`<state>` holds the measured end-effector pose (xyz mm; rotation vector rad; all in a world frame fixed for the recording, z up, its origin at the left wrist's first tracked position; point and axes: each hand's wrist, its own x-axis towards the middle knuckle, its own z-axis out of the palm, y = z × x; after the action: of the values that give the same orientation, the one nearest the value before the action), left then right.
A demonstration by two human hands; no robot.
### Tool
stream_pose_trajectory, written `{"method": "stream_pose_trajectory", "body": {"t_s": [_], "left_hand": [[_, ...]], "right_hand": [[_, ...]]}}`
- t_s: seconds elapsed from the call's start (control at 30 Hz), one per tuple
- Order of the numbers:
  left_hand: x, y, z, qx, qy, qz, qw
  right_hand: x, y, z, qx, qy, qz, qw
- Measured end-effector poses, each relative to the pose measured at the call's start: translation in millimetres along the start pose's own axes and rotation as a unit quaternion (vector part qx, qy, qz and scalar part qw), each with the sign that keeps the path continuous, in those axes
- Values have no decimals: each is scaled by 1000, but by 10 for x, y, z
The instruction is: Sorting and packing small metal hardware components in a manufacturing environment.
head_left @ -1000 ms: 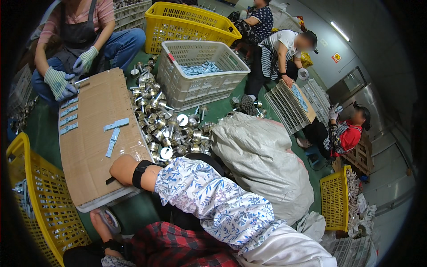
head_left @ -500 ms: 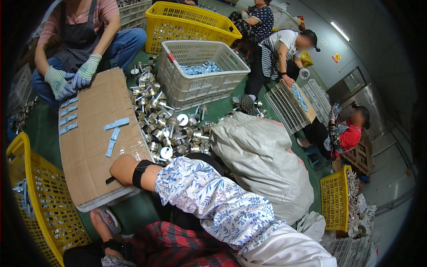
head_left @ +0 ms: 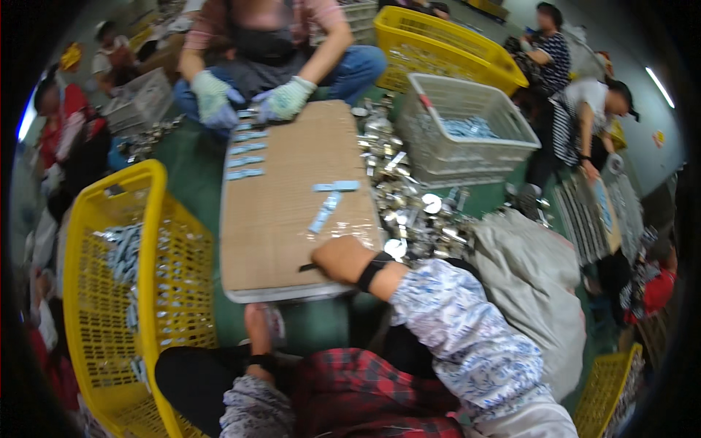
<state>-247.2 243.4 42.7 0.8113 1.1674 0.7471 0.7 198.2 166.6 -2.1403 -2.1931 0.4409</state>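
My right hand (head_left: 343,258) rests closed on the near part of a cardboard-topped board (head_left: 281,212). A thin black strip (head_left: 309,267) sticks out from under its fingers; the rest of it is hidden. Just beyond lie two light-blue strap-like pieces (head_left: 326,210), one across the end of the other. Below the board's near edge, my left hand (head_left: 258,330) is closed on a roll of tape (head_left: 277,323), blurred here. Several more blue pieces (head_left: 246,161) form a column at the far left of the board, near a co-worker's gloved hands (head_left: 285,101).
Left stands a yellow basket (head_left: 153,263) with blue pieces inside. Metal knob-like parts (head_left: 394,197) are heaped along the board's right side. Beyond them is a grey crate (head_left: 475,160) of blue pieces. A whitish sack (head_left: 526,285) lies at my right. Other people work around.
The view has swung left, so the board sits nearer the middle and the whole yellow basket shows. My right hand stays closed on the board; my left still has the tape roll.
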Motion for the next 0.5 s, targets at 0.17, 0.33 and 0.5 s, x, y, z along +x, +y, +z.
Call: {"method": "stream_pose_trajectory", "body": {"t_s": [0.17,0.33,0.5], "left_hand": [[-210,315,-3,149,-10,26,988],[-100,-42,47,29,-56,6,998],[-239,69,-10,79,-8,47,996]], "right_hand": [[72,-93,73,14,-7,-33,999],[-127,-10,-143,-15,-48,-2,999],[-59,-113,-153,-21,-48,-15,998]]}}
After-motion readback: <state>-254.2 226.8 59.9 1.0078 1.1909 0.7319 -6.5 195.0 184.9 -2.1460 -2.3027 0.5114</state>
